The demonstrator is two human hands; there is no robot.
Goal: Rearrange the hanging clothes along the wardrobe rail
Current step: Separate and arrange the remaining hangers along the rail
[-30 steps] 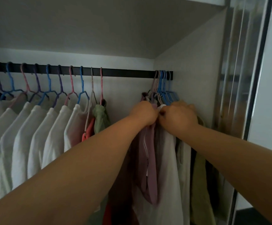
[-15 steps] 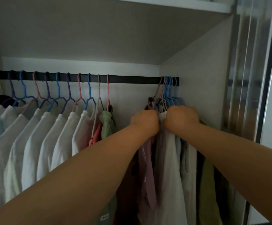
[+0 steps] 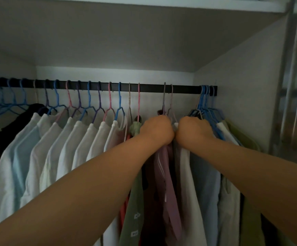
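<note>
Bare rail (image 3: pixel 186 89) between hanger groups

Single head view, close, angled up at wardrobe rail (image 3: pixel 153 87)

Left hand (image 3: pixel 157 129) and right hand (image 3: pixel 194 130) grip garments side by side beneath the rail (image 3: pixel 185 88).

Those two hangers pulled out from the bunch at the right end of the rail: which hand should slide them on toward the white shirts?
Left, probably. The left hand is closed on garments just under the two separated hangers, on the side facing the open rail gap. The right hand grips the blue-hanger bunch by the wall.
</note>
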